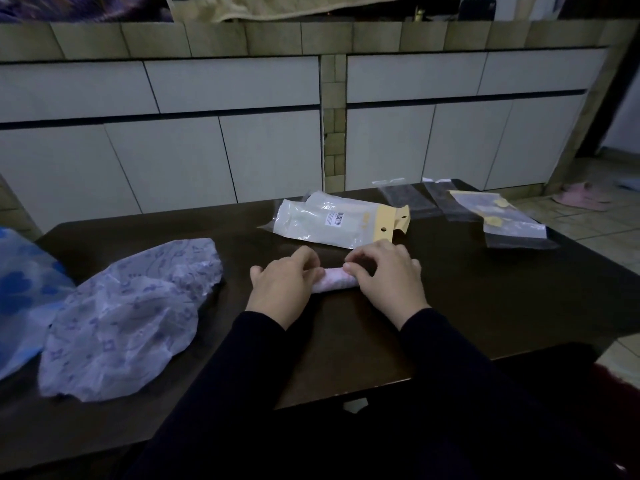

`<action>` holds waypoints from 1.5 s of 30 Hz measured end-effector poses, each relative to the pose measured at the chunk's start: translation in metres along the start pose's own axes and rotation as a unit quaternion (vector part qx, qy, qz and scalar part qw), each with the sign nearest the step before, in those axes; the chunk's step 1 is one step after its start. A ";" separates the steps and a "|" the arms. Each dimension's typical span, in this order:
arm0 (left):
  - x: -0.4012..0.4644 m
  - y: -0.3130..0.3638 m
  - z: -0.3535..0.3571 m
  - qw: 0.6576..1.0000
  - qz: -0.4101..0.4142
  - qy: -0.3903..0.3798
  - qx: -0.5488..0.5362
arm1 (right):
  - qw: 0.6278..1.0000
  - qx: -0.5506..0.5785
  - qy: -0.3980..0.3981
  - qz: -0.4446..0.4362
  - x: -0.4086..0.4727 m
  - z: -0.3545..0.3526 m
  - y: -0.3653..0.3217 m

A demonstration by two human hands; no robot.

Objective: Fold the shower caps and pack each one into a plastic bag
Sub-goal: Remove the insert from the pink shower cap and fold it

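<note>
Both hands' fingers (304,263) press a tight, seemingly crinkly pink roll (334,280) on dark table (485,289).

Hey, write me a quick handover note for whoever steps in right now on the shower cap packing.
Left hand and right hand: both pressed on the pink rolled cap at table centre, grip closed on it, roll nearly tight.
Packed bag with the yellow header lies just behind the hands: one done.
Empty bags sit at the far right.
Purple cap and blue cap lie unfolded on the left.
Left: bag the pink roll, then fold and bag those two.
</note>
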State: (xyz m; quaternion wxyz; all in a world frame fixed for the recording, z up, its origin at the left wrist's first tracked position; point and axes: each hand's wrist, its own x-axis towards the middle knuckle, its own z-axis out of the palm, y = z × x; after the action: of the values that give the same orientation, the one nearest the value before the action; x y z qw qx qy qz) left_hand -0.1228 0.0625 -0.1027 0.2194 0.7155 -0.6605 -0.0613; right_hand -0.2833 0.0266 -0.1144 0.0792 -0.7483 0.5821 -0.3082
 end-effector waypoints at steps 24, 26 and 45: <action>-0.024 -0.009 -0.003 0.994 0.094 0.013 0.055 | 0.985 0.012 -0.155 -0.067 -0.008 -0.009 0.017; -0.024 -0.009 -0.004 0.996 0.079 0.003 0.038 | 0.987 0.014 -0.152 -0.057 -0.008 -0.007 0.017; 0.027 0.087 0.034 0.986 0.086 0.024 -0.142 | 0.985 0.080 0.085 0.130 0.027 -0.068 0.117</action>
State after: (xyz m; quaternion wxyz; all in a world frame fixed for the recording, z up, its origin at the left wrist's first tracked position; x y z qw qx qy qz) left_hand -0.2124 0.0256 -0.0935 0.3390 0.6192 -0.6984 -0.1178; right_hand -0.4135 -0.0186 -0.1063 0.1278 -0.6288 0.6523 -0.4034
